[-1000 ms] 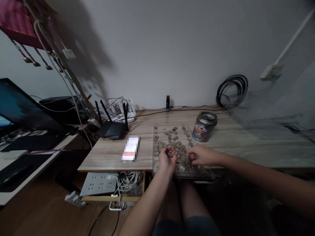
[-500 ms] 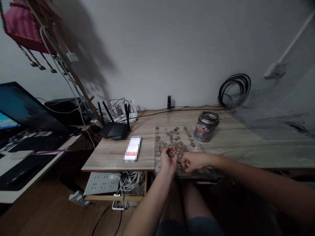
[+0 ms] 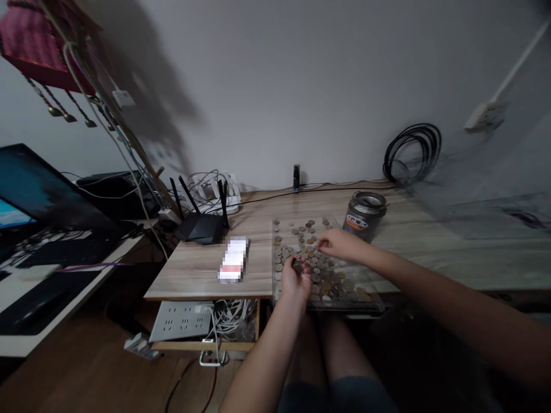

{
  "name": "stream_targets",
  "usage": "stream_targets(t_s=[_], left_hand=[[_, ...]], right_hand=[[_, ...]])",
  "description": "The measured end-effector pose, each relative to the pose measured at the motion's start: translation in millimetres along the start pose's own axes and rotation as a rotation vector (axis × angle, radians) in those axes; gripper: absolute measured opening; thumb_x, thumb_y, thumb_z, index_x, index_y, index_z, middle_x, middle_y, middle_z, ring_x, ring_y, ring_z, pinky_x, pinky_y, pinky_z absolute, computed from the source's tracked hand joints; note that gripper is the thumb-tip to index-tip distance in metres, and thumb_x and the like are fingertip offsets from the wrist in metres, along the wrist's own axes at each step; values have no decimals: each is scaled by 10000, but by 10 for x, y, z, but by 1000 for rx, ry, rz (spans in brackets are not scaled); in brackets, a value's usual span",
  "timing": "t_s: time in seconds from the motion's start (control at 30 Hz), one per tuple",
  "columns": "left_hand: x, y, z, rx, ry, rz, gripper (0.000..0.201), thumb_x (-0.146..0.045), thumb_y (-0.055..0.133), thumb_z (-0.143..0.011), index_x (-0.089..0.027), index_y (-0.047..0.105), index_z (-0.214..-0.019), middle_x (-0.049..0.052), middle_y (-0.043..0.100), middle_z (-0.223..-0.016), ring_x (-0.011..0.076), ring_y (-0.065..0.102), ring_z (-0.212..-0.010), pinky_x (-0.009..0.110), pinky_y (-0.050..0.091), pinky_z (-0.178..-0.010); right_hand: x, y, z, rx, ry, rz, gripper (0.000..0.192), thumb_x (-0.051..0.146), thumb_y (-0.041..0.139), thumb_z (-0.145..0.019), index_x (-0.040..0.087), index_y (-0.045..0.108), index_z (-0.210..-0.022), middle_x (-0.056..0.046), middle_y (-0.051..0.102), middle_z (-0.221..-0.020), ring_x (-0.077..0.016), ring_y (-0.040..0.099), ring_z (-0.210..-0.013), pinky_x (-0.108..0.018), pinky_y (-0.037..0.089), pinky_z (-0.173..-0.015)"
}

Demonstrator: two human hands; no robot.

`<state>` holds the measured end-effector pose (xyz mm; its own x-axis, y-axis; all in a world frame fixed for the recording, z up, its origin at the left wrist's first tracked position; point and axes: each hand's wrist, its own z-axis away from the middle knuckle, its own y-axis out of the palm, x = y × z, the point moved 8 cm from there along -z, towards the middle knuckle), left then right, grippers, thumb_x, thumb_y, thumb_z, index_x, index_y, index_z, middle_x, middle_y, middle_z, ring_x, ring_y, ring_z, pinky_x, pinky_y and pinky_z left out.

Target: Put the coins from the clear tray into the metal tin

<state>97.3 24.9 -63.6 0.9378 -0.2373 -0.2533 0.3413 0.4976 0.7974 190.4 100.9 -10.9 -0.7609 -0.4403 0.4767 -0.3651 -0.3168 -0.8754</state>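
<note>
A person seated at a wooden desk point(image 3: 202, 269) works over a clear shallow tray point(image 3: 374, 303) strewn with coins point(image 3: 321, 274), the tray set at the near edge within easy reach of both arms. The left hand point(image 3: 295, 279) hovers over the tray's near left side, palm up and cupped round a small stack of coins, held like a bowl so nothing slips off. The right hand point(image 3: 340, 244) stretches further in, over the middle of the spread, fingers drawn close in a pinch at the coins below; whether one is already between the fingertips cannot be told. A metal tin point(image 3: 364, 215) with a slotted lid stands just beyond the tray's far right corner. To the left sit a router point(image 3: 198, 225) and a small white box point(image 3: 233, 260).
</note>
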Motion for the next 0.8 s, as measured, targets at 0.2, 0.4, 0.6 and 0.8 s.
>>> stream_targets(t_s=[0.2,0.4,0.6,0.8], left_hand=[[-24,-7,15,41,12,-44,287,-231,383,-849,-185,308,-576,-63,267,-497,34,168,-339,155,106,-316],[-109,-43,-12,-2,107,-21,197,-182,409,-812,-177,361,-620,-41,355,-534,37,269,-372,147,172,-357],[-146,-66,19,-65,160,10,200,-144,357,-831,-171,383,-635,-27,388,-552,45,323,-401,154,211,-387],[-124,-51,34,-64,137,20,212,-145,340,-846,-166,394,-642,-28,385,-552,44,316,-405,155,210,-388]], right_hand=[[-364,189,26,-53,122,231,292,270,556,-759,150,601,-1020,-116,639,-984,-216,567,-890,-292,402,-768],[-546,285,-108,-16,181,154,136,245,613,-699,165,612,-809,-36,634,-741,-142,542,-678,-229,383,-611],[-639,222,-260,-84,169,76,237,221,592,-703,143,613,-925,-9,605,-706,-116,512,-634,-212,367,-576],[-700,278,-463,-76,175,3,198,214,648,-637,137,629,-818,9,585,-646,-109,502,-599,-206,361,-542]])
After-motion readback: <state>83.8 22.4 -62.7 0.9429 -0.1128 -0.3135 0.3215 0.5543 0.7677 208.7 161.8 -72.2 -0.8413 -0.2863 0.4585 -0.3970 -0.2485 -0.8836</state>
